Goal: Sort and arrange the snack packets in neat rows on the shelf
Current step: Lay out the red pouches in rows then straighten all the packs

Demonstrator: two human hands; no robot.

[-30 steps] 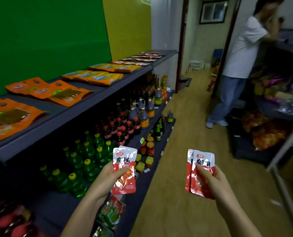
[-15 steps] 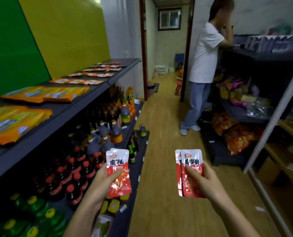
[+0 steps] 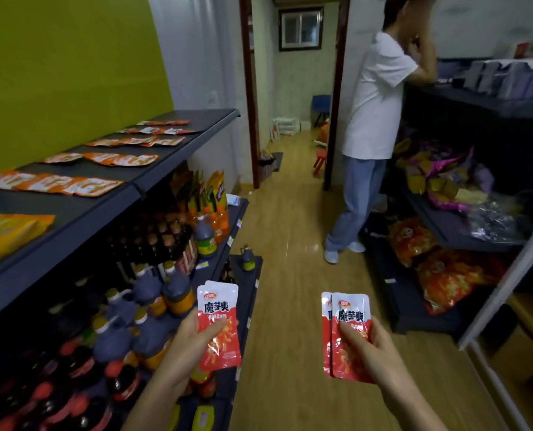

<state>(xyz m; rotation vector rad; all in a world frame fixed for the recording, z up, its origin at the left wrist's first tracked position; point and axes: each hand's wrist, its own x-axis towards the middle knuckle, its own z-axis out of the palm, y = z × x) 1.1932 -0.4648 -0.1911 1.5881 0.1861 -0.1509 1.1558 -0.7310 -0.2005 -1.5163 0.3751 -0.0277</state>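
Note:
My left hand (image 3: 187,346) grips red-and-white snack packets (image 3: 218,312) upright; a second packet's edge peeks out behind the front one. My right hand (image 3: 367,349) holds two more red-and-white snack packets (image 3: 346,312), overlapped and upright. Both hands hover over the aisle floor, beside the lower shelves. On my left runs the dark top shelf (image 3: 109,206). Rows of flat orange packets (image 3: 53,185) lie on it, and red-and-white packets (image 3: 162,122) lie at its far end.
Sauce and oil bottles (image 3: 153,293) fill the lower left shelves. A person in a white shirt (image 3: 374,98) stands ahead at the right-hand shelf (image 3: 445,231) piled with snack bags. A wooden floor aisle (image 3: 293,244) runs between, toward a doorway.
The view has moved forward along the aisle and turned right. The green wall has slid out of sight. Both hands keep their packets in the same pose.

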